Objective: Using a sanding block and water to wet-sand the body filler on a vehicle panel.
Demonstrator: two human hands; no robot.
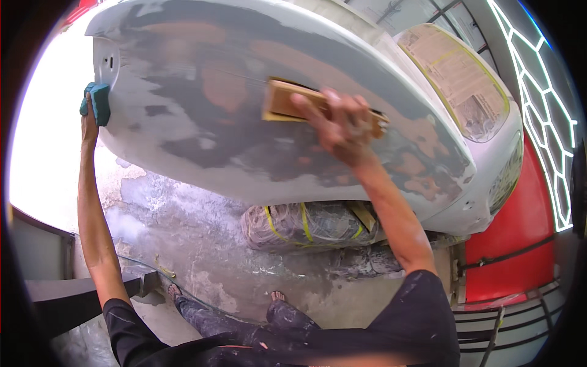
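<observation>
A large car body panel (257, 153) fills the upper middle, grey and whitish with orange-brown patches and a thin line across it. My right hand (345, 125) is closed around a long tan sanding block (284, 104), which lies against the middle of the panel; the hand looks slightly blurred. At the panel's left edge, my outstretched left hand (90, 116) grips a blue-green sponge block (101, 103). Most of the left fingers are hidden behind the sponge.
Below the panel is a wheel (287, 225) wrapped in plastic with yellow tape. Masking paper (455, 79) covers glass at the upper right. A red panel (513, 257) and glowing hexagonal lights (546, 98) stand right. A hose (147, 264) crosses the stained floor (202, 269) near my feet.
</observation>
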